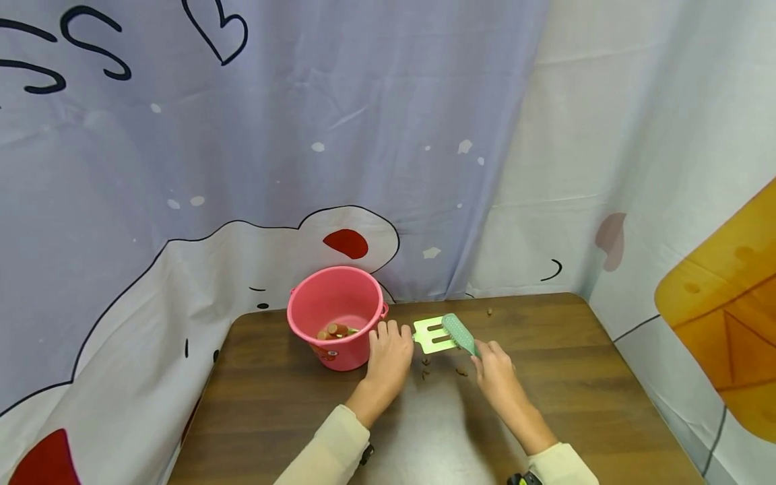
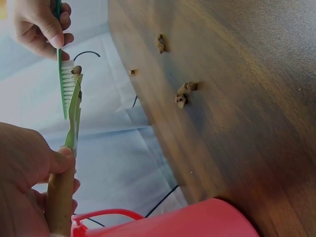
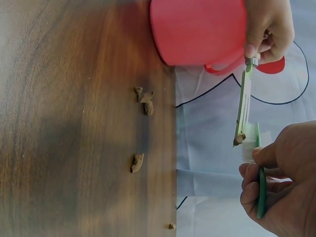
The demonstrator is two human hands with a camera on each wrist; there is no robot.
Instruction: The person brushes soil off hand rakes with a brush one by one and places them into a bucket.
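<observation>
My left hand (image 1: 390, 357) grips the wooden handle (image 2: 60, 200) of a small light-green garden fork (image 1: 423, 335) with broad flat tines. The fork is held above the table, beside the pink bucket. In my right hand (image 1: 498, 372) is a green brush (image 1: 458, 331), pinched by its handle, its white bristles (image 2: 67, 81) facing the fork's tines. At the fork's tip, against the bristles, sits a brown crumb (image 3: 239, 138). Below, several dry brown bits (image 2: 181, 100) lie scattered on the wood.
The pink bucket (image 1: 339, 275) stands at the back left of the wooden table (image 1: 285, 424), with brown and green things (image 1: 335, 330) inside. One small bit (image 1: 490, 311) lies near the back edge. A printed curtain (image 1: 424, 168) hangs close behind the table.
</observation>
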